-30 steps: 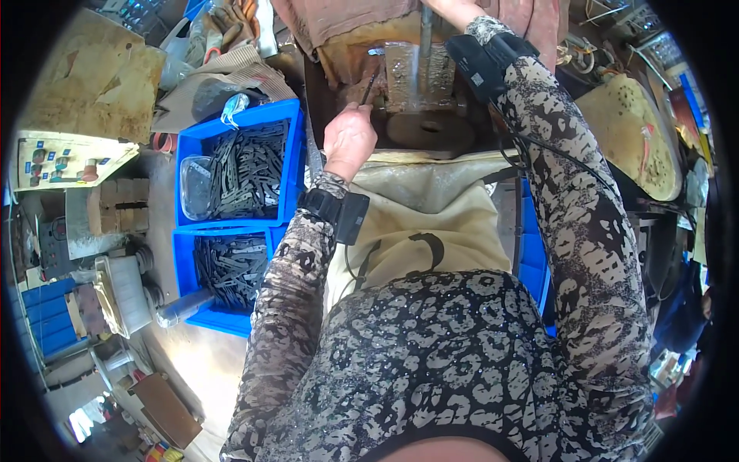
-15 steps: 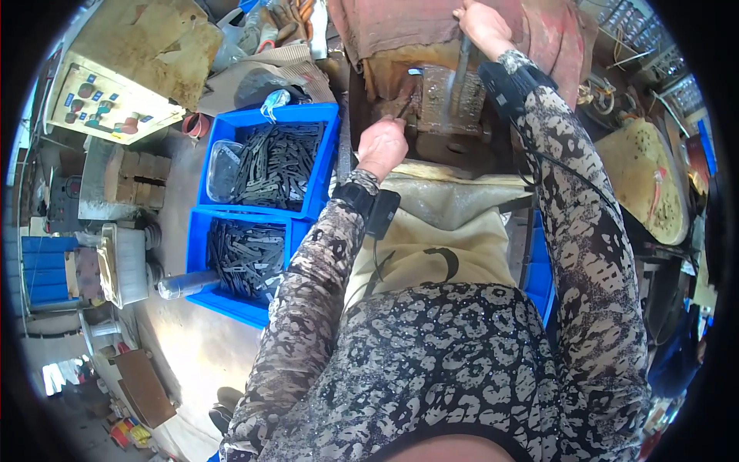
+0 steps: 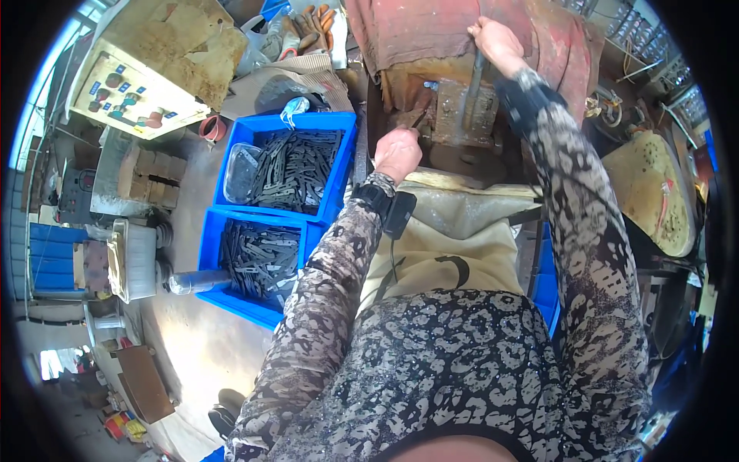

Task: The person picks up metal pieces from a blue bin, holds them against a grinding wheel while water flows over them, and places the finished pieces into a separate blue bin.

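My left hand (image 3: pixel 398 154) is closed at the near left edge of a wet, rust-brown machine bay. A thin dark strip (image 3: pixel 419 118) sticks out past its fingertips toward a wet metal block (image 3: pixel 471 115); its far end is hard to make out. Higher up and to the right, my right hand (image 3: pixel 499 45) is closed around the top of an upright metal lever (image 3: pixel 473 88). The lever's lower part stands in front of the block. Below the block lies a round, brown, wet plate (image 3: pixel 466 160), partly in shadow.
Two blue bins (image 3: pixel 348 154) of dark flat metal pieces (image 3: pixel 296 173) stand at the left, the farther holding a clear tub (image 3: pixel 242 173). A control box (image 3: pixel 131 96) with knobs stands beyond. Red cloth (image 3: pixel 431 31) drapes the machine. A yellowish board (image 3: pixel 647 192) is at right.
The whole view has shifted slightly, so everything sits a little further right and lower. Both hands keep nearly the same places and holds at the machine.
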`<state>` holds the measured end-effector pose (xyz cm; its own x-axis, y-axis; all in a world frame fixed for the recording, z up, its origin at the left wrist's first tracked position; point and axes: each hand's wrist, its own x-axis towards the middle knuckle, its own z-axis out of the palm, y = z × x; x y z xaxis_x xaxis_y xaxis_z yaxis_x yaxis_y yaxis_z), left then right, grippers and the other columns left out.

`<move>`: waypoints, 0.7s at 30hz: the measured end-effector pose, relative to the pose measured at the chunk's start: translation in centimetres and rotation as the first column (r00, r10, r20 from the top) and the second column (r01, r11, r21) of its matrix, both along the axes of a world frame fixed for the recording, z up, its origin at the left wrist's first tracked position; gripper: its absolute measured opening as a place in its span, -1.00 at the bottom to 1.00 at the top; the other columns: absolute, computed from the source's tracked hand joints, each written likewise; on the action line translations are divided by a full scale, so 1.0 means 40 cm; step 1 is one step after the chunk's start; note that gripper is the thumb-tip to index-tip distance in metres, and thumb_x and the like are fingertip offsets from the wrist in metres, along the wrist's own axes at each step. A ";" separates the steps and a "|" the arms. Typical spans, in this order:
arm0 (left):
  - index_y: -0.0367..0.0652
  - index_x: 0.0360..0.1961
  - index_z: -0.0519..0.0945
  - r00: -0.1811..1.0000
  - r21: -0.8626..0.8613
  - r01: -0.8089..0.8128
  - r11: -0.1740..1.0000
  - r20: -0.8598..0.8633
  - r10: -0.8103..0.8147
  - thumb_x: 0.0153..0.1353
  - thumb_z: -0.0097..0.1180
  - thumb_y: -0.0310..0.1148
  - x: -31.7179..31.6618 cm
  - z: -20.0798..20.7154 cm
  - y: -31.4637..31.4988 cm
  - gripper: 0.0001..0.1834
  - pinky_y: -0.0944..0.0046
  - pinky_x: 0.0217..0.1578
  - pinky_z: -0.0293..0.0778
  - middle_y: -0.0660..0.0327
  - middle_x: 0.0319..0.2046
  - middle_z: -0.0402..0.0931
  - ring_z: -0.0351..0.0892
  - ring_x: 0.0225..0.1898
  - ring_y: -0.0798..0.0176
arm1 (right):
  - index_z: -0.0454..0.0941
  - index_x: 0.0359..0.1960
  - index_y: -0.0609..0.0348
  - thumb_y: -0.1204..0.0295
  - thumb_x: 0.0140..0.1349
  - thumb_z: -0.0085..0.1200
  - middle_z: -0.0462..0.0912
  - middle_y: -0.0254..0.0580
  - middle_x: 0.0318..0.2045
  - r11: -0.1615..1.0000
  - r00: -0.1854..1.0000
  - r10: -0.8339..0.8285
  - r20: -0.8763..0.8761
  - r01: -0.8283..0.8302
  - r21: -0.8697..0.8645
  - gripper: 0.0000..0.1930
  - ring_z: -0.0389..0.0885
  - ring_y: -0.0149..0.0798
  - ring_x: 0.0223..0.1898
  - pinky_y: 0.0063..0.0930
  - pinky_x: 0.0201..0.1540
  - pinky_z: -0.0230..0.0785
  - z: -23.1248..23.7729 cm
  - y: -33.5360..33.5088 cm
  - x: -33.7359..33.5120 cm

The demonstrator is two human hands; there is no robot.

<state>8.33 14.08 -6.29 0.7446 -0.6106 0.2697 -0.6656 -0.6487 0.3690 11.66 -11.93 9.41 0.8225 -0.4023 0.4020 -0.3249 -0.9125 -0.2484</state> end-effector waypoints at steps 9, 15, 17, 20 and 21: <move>-0.11 -0.20 0.60 0.998 -0.238 -0.049 0.970 0.018 0.054 -0.03 0.03 -0.58 0.017 0.004 -0.006 -0.68 0.09 -0.20 0.52 0.01 -0.25 0.54 0.59 -0.17 -0.02 | 0.52 -0.30 0.14 0.30 0.22 0.15 0.57 -0.05 -0.52 0.973 0.978 0.142 0.150 -0.166 0.161 -0.82 0.49 -0.08 -0.61 -0.35 -0.50 0.33 -0.055 0.192 -0.407; -0.18 -0.11 0.54 0.997 -0.131 0.035 0.991 0.079 -0.024 0.01 0.05 -0.57 0.036 0.004 -0.044 -0.65 0.07 -0.22 0.54 0.01 -0.19 0.51 0.59 -0.19 -0.06 | 0.51 -0.43 0.08 0.42 0.09 0.22 0.53 -0.18 -0.66 0.900 0.912 0.355 0.205 -0.393 0.187 -0.88 0.53 -0.17 -0.67 -0.35 -0.59 0.35 -0.154 0.315 -0.630; -0.17 -0.09 0.54 0.988 -0.073 0.109 0.991 0.119 -0.100 0.01 0.04 -0.56 0.034 -0.014 -0.063 -0.63 0.10 -0.19 0.55 0.02 -0.18 0.52 0.60 -0.17 -0.04 | 0.51 -0.44 0.06 0.42 0.07 0.23 0.52 -0.21 -0.66 0.896 0.894 0.404 0.192 -0.429 0.115 -0.88 0.53 -0.18 -0.67 -0.35 -0.59 0.37 -0.207 0.329 -0.672; -0.17 -0.19 0.59 0.972 0.080 0.225 0.971 0.045 -0.229 0.01 0.02 -0.55 0.034 -0.014 -0.085 -0.71 0.13 -0.13 0.54 0.01 -0.17 0.54 0.60 -0.13 -0.01 | 0.51 -0.45 0.02 0.42 0.04 0.23 0.51 -0.27 -0.67 0.898 0.890 0.428 0.157 -0.438 0.033 -0.88 0.52 -0.19 -0.68 -0.34 -0.60 0.39 -0.261 0.329 -0.707; -0.17 -0.23 0.61 0.958 0.114 0.275 0.955 0.051 -0.282 0.01 0.02 -0.54 0.039 -0.026 -0.088 -0.74 0.13 -0.12 0.54 0.00 -0.18 0.55 0.60 -0.12 -0.01 | 0.51 -0.45 0.00 0.42 0.03 0.24 0.50 -0.30 -0.68 0.894 0.886 0.439 0.148 -0.447 0.024 -0.88 0.51 -0.20 -0.68 -0.34 -0.60 0.40 -0.270 0.336 -0.715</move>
